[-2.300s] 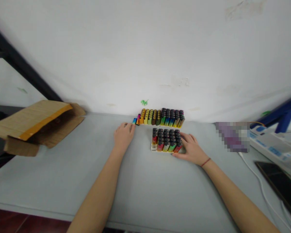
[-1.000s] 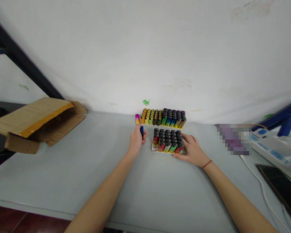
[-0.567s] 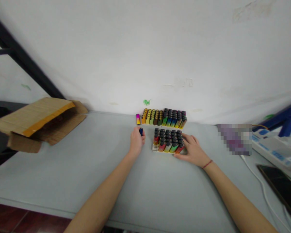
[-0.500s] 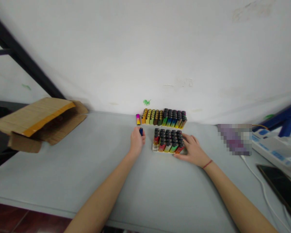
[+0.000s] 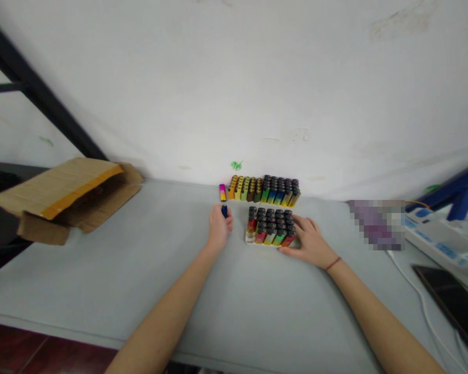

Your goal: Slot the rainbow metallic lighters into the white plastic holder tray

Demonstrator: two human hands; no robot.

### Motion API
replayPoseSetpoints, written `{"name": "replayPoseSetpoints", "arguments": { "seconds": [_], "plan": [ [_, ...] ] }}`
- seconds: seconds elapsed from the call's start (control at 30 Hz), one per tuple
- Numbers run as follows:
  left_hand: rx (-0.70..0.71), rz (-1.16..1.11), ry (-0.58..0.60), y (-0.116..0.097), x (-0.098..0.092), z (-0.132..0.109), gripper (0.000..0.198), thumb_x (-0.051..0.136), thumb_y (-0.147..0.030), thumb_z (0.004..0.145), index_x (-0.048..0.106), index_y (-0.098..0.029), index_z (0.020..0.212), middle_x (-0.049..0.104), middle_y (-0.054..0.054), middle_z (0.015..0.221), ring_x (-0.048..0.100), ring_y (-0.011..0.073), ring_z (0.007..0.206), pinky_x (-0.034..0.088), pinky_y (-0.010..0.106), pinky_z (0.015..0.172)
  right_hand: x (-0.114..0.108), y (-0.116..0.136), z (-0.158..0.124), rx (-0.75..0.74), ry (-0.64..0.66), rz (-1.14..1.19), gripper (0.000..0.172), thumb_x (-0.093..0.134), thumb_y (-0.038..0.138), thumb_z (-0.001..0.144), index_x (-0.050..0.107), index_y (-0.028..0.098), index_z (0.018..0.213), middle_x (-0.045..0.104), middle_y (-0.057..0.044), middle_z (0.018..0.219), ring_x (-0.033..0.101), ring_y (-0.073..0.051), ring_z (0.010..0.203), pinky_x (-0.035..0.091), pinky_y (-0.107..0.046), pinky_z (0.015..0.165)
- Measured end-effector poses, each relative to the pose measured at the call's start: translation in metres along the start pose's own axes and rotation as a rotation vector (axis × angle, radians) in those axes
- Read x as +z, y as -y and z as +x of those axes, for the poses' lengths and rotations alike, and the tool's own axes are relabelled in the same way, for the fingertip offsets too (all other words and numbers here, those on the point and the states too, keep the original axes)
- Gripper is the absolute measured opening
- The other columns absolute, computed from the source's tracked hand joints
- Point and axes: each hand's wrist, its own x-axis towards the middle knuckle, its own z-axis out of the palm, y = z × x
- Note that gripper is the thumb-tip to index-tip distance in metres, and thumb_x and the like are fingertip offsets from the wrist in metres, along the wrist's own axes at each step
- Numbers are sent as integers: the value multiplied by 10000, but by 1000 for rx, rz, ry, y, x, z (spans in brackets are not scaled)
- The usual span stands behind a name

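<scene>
My left hand point(image 5: 218, 231) is closed round a small blue lighter point(image 5: 224, 211), just left of a clear tray point(image 5: 250, 239) packed with several upright coloured lighters point(image 5: 270, 225). My right hand point(image 5: 310, 241) rests against the tray's right side, fingers spread along it. A second block of lighters point(image 5: 263, 189) stands behind, against the wall. One pink and yellow lighter point(image 5: 222, 192) stands alone at that block's left end.
An open cardboard box point(image 5: 64, 195) lies on its side at the table's left. At the right are a white device point(image 5: 439, 234), a white cable point(image 5: 421, 298) and a dark phone point(image 5: 450, 296). The grey table point(image 5: 140, 280) ends near me.
My left hand took the blue lighter from beside the back block and drew it toward the tray, leaving the pink and yellow one standing. My right hand stayed on the tray.
</scene>
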Motion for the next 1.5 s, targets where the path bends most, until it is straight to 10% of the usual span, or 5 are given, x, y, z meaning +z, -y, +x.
{"name": "replayPoseSetpoints", "arguments": {
  "seconds": [0.47,0.7,1.17,1.5],
  "plan": [
    [58,-126,59,-6,-1,4,450,391,-604,908,463,-205,715,445,-62,475,418,73,368,352,178,404,-1,0,-1,2,3,11,845,512,763,805,515,146,1382,529,-231,1381,489,-382,1280,298,-617,1099],
    [-33,-78,43,-7,-1,1,425,337,-505,905,381,-217,595,219,-97,414,187,57,314,159,172,337,-2,0,0,-4,5,8,872,506,773,804,517,119,1381,532,-242,1374,496,-388,1267,305,-615,1095],
    [115,5,49,0,1,-2,275,369,-380,817,392,-209,603,247,-91,406,205,56,327,153,162,350,-1,-1,-1,-11,-2,-13,853,541,745,801,521,121,1382,528,-245,1374,492,-390,1273,304,-592,1102],
    [251,214,388,-19,0,-9,340,543,-539,822,437,-222,885,435,-100,518,366,66,384,293,175,395,0,-1,-1,-16,-12,1,825,562,722,801,522,144,1388,539,-231,1363,501,-387,1253,327,-595,1083]
  ]
}}
